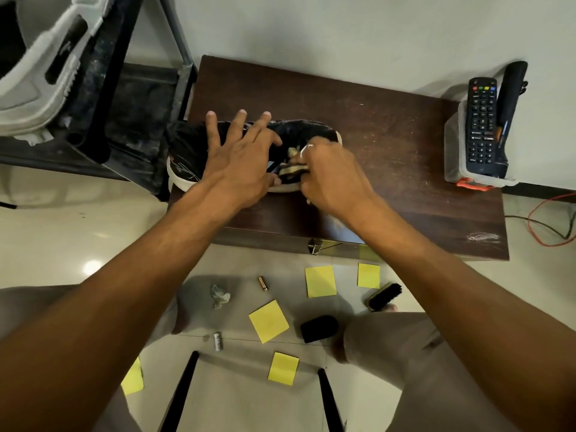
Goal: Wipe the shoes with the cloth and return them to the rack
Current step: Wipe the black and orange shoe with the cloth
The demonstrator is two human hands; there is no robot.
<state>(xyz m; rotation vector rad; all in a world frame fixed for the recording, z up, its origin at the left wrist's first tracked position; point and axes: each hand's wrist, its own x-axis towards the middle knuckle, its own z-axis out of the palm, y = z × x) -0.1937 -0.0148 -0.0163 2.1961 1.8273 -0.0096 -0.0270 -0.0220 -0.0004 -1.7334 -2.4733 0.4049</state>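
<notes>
Here left hand (240,165) pressing shoe (187,151), fingers (237,126) splayed; right hand (333,176) clutching cloth (290,169) at sole edge.

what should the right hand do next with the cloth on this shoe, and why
Probably drag the cloth along the near side of the black shoe. The right hand grips the cloth against the shoe, and the left hand presses flat on the upper, steadying it on the wooden table, so a wiping stroke looks ready.

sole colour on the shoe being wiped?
White sole on the black shoe; the head view shows it best.
</notes>
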